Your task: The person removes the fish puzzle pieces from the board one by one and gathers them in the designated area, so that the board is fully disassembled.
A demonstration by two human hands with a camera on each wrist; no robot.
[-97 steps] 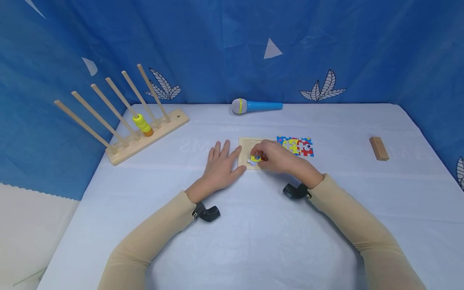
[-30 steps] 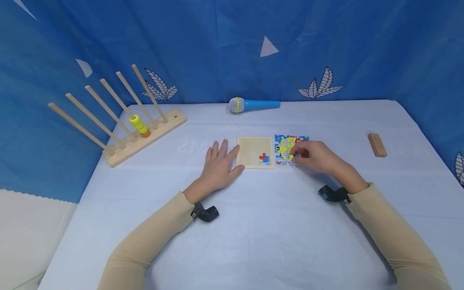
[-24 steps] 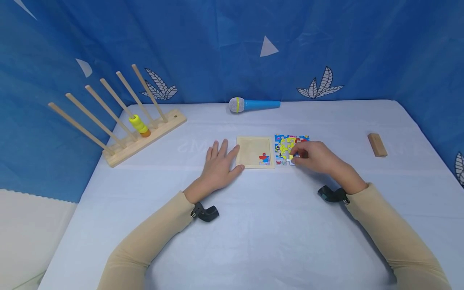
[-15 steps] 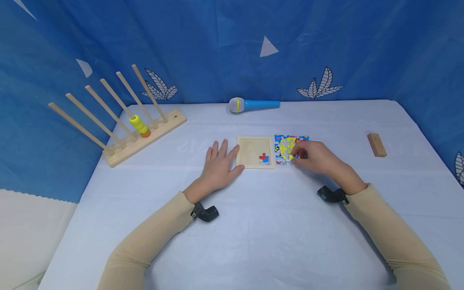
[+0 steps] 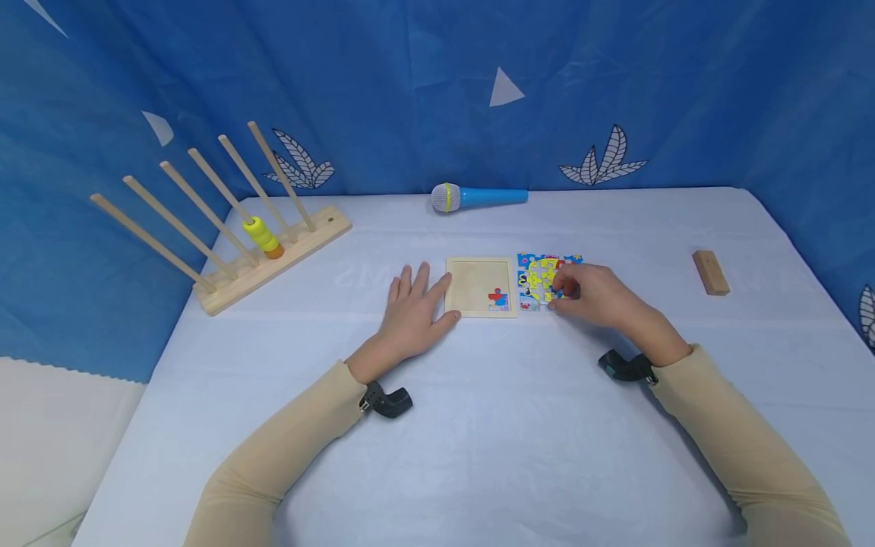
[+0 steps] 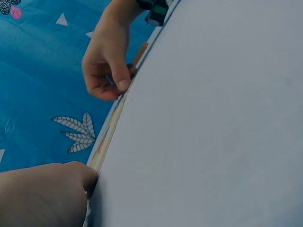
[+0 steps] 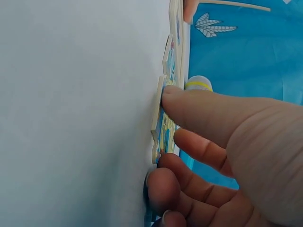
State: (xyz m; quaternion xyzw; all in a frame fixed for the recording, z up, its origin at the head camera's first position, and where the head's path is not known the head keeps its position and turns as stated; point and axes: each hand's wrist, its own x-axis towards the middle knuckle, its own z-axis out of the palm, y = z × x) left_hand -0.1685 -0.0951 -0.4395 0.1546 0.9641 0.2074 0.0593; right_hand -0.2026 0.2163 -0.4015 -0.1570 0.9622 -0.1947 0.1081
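My left hand [image 5: 413, 315] lies flat with spread fingers, its thumb and index finger at the left edge of a shallow wooden puzzle tray [image 5: 468, 313]. A few joined puzzle pieces [image 5: 498, 299], red and blue, sit in the tray's lower right corner. Just right of it lies a colourful jigsaw [image 5: 540, 266] with a yellow figure. My right hand [image 5: 601, 296] is over the jigsaw's lower right part, curled. In the right wrist view its thumb and index finger pinch a puzzle piece [image 7: 158, 111] at the near edge; the fingers hide part of the jigsaw.
A wooden peg stand [image 5: 307, 235] with yellow rings over an orange one on one peg stands back left. A blue toy microphone [image 5: 492, 197] lies by the rear curtain. Far right is a wooden block [image 5: 712, 273].
My right hand has moved from the tray to the jigsaw on the right, leaving pieces in the tray corner. Lately its fingers shift only slightly there. My left hand stays put.
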